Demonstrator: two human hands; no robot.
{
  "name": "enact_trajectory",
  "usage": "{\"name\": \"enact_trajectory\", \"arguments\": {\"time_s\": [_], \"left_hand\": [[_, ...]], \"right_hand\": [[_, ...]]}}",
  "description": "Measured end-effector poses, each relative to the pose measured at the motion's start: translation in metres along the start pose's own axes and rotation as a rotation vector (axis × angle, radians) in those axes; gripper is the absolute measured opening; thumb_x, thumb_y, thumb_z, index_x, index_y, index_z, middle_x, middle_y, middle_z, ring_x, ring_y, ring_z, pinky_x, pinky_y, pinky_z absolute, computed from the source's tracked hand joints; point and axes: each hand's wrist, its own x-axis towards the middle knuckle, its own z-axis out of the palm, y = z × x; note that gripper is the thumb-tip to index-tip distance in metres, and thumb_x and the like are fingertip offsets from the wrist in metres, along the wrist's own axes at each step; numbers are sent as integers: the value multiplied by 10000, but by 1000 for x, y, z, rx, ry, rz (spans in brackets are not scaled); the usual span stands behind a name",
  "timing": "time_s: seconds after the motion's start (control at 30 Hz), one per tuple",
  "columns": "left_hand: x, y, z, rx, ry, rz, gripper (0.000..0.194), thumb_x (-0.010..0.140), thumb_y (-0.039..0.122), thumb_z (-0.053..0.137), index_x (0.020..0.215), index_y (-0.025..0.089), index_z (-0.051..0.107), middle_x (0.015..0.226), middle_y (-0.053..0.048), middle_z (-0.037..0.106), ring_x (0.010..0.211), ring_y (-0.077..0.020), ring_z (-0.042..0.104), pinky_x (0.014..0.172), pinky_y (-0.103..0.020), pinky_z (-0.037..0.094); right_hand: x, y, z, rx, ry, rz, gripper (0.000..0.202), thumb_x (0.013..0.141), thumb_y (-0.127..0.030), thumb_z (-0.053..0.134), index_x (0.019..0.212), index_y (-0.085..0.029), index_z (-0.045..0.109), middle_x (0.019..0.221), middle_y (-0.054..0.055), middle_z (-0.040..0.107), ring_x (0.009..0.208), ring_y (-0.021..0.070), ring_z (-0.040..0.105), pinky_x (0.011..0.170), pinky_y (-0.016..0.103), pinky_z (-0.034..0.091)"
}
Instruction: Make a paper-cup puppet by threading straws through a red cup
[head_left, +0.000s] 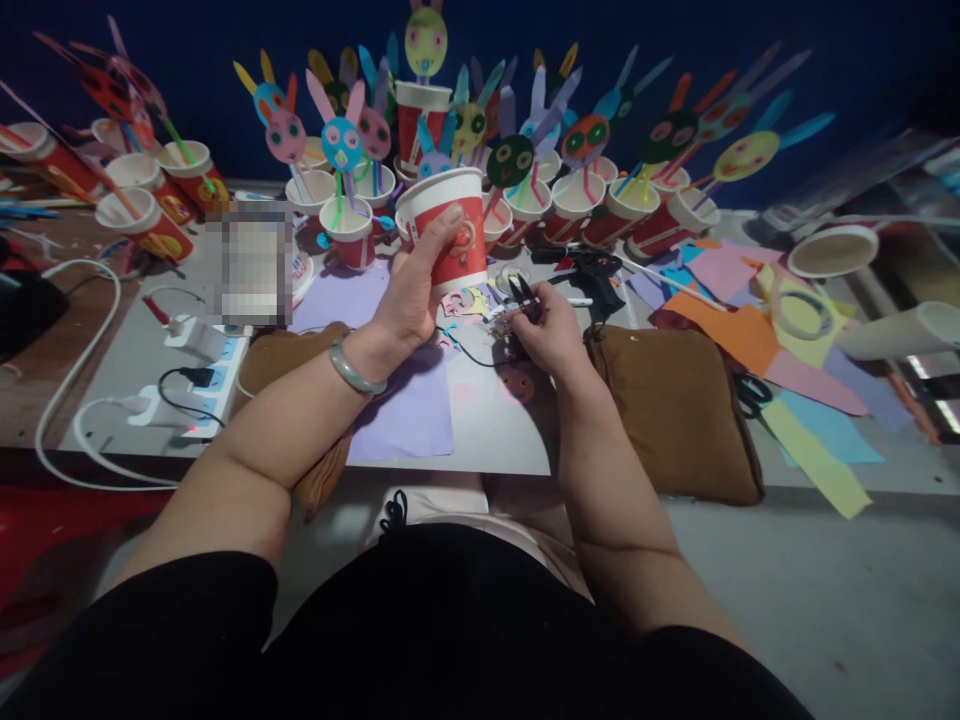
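My left hand (412,290) is wrapped round a red and white paper cup (461,235), thumb on its front, and holds it above the table. The cup leans slightly. To its right my right hand (550,335) is closed on small dark scissors (525,298), whose blades point up and left. Paper scraps (466,302) lie between the hands. Behind the held cup stand several cups with paper rabbit heads on straws, among them one with a blue head (343,145). Under my left forearm is a purple sheet (412,415).
At left, a power strip (217,385) with white cables stands near red cups (139,215). Brown cushions lie under my forearms, one at right (675,410). A black glue gun (592,275) lies behind my right hand. Coloured paper (727,325), tape (801,312) and black-handled scissors (752,393) are at right.
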Motion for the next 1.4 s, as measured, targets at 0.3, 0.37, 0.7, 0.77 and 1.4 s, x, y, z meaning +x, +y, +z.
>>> {"name": "enact_trajectory", "arguments": {"time_s": [0.3,0.37,0.7,0.77,1.4], "left_hand": [[-5,2,5,-8,30,3,119,988,253,669,911,163,658,942,-28,732,1450,-262,576,1187,-416,505],[-5,2,4,-14,34,-11,102,979,260,687,922,180,662,953,-21,743,1453,-252,572,1189,-404,502],[-3,1,1,13,-10,-3,120,923,251,760,838,236,676,768,36,746,1251,-189,704,1061,-300,562],[-4,1,2,4,-6,6,119,929,200,739,829,215,674,759,37,729,1177,-168,727,1002,-268,568],[-5,1,2,23,-22,-19,91,963,214,693,910,153,651,809,21,709,1180,-171,738,1123,-315,551]], "right_hand": [[-3,-11,-4,-137,78,-84,73,763,-191,614,811,-235,582,752,34,637,711,205,532,714,346,422],[-4,-11,-2,-161,75,-98,94,757,-190,624,844,-228,620,789,50,679,734,216,558,726,350,422],[-2,-3,4,-146,-24,-92,138,728,-208,660,865,-213,669,752,25,646,700,189,535,680,326,393],[-2,-2,6,-161,-56,-86,177,741,-197,655,913,-212,689,745,25,642,694,193,540,684,331,401],[-1,1,-1,260,-105,91,268,814,-357,701,1032,-237,602,774,42,737,792,284,751,746,439,602]]}}
